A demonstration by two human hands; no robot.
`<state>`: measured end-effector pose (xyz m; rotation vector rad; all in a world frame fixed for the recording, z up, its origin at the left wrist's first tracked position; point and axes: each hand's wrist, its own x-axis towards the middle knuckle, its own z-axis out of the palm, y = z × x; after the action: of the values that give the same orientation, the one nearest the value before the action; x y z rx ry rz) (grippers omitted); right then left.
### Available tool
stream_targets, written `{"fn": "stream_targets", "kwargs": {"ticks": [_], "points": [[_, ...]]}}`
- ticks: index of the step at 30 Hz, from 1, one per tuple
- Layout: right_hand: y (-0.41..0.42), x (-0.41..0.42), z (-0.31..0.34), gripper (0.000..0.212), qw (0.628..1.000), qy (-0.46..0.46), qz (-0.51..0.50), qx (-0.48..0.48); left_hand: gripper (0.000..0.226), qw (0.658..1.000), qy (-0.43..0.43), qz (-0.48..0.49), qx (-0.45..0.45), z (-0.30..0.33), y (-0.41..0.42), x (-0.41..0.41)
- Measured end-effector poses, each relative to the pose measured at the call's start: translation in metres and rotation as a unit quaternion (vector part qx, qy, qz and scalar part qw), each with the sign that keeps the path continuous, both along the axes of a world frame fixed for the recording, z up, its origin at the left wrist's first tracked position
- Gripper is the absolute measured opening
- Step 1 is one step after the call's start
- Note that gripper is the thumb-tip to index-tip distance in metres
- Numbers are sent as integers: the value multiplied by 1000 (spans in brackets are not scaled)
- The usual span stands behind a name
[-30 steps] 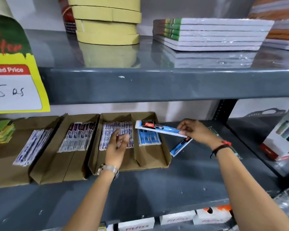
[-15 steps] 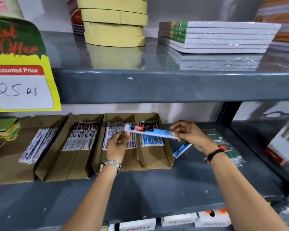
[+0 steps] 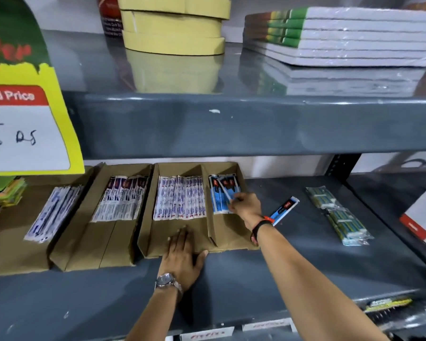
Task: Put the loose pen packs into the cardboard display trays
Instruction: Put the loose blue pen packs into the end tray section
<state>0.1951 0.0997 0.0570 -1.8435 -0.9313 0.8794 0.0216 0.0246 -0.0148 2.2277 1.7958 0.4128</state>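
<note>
Pressing down flat on the front lip of the divided cardboard tray (image 3: 182,232) w/ the left hand (image 3: 183,254), fingers spread, palm open, not gripping anything. Silver watch (image 3: 166,280) on that wrist. Right hand (image 3: 246,207) is reaching into the tray's right compartment, fingertips pinched on the lower end of a blue pen pack (image 3: 225,190) that lies tilted on top of the other blue packs (image 3: 219,200) in there. Black band w/ a red bit (image 3: 260,227) on the right wrist.

One more blue pen pack (image 3: 284,210) is loose on the grey shelf (image 3: 305,254) just right of the tray, partly behind the right wrist. Further right, a clear bag of green/yellow items (image 3: 340,215), can't tell what exactly.

Left compartment of the same tray has white/blue packs (image 3: 180,198), print too small to read. Next tray (image 3: 103,242) to the left has packs w/ purple tops (image 3: 123,198), then another tray (image 3: 12,242) w/ white packs.

Readable stuff: yellow sign (image 3: 27,124) top left says "...ted Price" on red, handwritten "5" + something like "Rs" below. Red lettering on its green top is cut off. Upper shelf: tape rolls (image 3: 172,28) and a wrapped notebook stack (image 3: 342,35).
</note>
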Motion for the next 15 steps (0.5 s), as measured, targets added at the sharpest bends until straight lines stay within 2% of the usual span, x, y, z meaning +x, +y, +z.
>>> {"fn": "stream_targets", "kwargs": {"ticks": [3, 7, 11, 13, 15], "points": [[8, -3, -4, 20, 999, -20, 19, -30, 67, 1000, 3, -1, 17, 0, 0, 1], [4, -3, 0, 26, 984, -139, 92, -67, 67, 1000, 2, -3, 24, -3, 2, 0], [0, 4, 13, 27, 971, -187, 125, -81, 68, 999, -15, -7, 39, -2, 1, 0], [-3, 11, 23, 24, 972, -199, 111, -50, 69, 999, -25, -7, 46, -1, 1, 1], [-8, 27, 29, 26, 970, -236, 50, -10, 66, 999, -20, -7, 45, -2, 1, 1]]}}
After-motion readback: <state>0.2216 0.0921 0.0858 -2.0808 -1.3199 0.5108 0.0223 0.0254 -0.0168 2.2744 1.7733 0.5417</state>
